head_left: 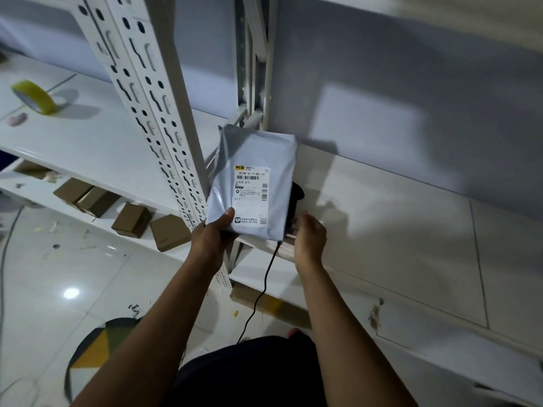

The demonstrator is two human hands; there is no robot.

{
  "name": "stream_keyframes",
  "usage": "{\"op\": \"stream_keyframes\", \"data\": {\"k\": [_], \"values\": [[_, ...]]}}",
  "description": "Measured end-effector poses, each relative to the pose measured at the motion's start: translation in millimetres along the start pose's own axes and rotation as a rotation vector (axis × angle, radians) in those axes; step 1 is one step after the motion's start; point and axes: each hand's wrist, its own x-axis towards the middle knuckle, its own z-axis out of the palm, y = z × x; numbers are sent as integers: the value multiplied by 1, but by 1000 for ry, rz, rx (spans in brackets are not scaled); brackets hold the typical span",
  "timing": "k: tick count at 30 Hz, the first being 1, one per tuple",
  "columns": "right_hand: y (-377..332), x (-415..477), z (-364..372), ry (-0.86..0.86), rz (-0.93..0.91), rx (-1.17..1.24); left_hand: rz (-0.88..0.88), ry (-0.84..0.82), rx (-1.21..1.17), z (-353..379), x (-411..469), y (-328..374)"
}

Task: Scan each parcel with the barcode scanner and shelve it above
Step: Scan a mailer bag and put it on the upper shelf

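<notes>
- Grey plastic mailer parcel with a white printed label (252, 183) stands up in our left hand (212, 236), label facing us, long axis running away from us toward the white metal shelf (382, 207).
- The black corded barcode scanner (296, 198) sits just behind the parcel's right edge, on the shelf's front lip, so the label faces away from it.
- Our left grip is closed on the parcel's near lower corner, thumb on the front.
- Our right hand (310, 239) is nearer the scanner, fingers curled at its base; whether that grip has closed on it we cannot tell.
</notes>
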Motion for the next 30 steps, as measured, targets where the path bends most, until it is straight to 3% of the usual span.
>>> {"op": "stream_keyframes", "data": {"k": [5, 13, 16, 22, 30], "values": [[-16, 27, 13, -89, -1, -532, 69, 41, 54, -15, -6, -5], [-17, 26, 24, -91, 50, -677, 47, 72, 62, -24, -15, -10], [-16, 26, 16, -58, 55, -520, 45, 108, 51, -21, -14, -10], [-9, 28, -7, -185, 183, 21, 39, 143, 44, -7, -11, -13], [-34, 7, -22, -331, 120, 381, 71, 149, -44, 21, -23, -7]]}}
